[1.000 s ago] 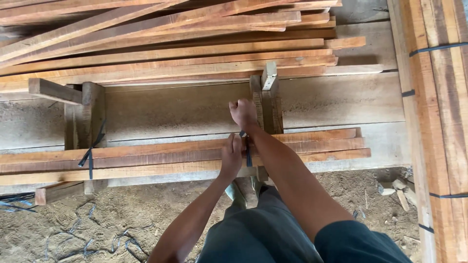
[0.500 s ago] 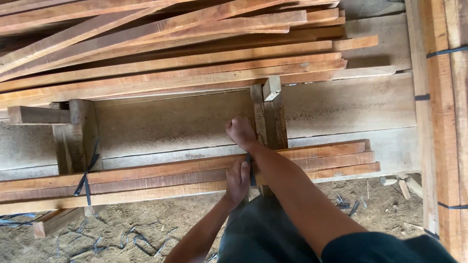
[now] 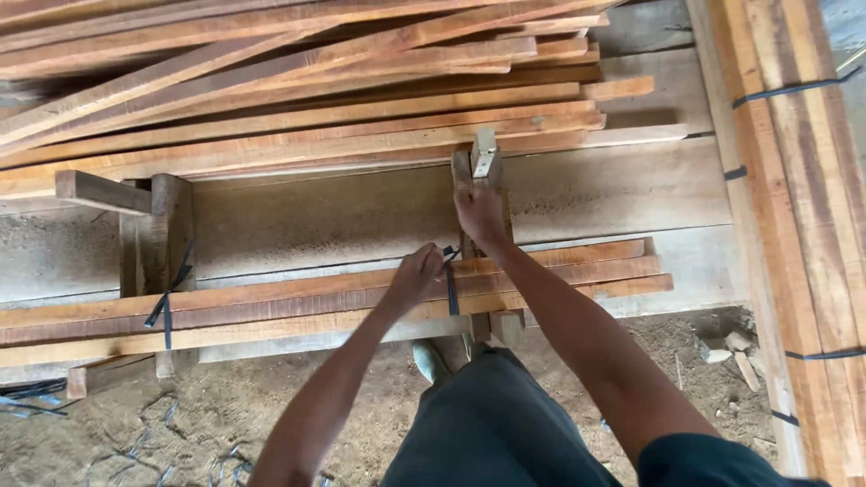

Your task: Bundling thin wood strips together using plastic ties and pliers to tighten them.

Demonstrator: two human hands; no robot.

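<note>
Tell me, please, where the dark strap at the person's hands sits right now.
The dark strap crosses the bundle of slats at centre frame, pinched by the left hand, just below the right hand.

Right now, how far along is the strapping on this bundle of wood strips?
Done: the left strap is already tied round the bundle. In hand: the left hand and right hand work the second strap. Left: that strap shows no finished knot yet.

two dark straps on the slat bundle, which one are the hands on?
The dark strap on the right, by the wooden upright. The left hand pinches its top end and the right hand is just beyond it. The left strap hangs untouched.
</note>
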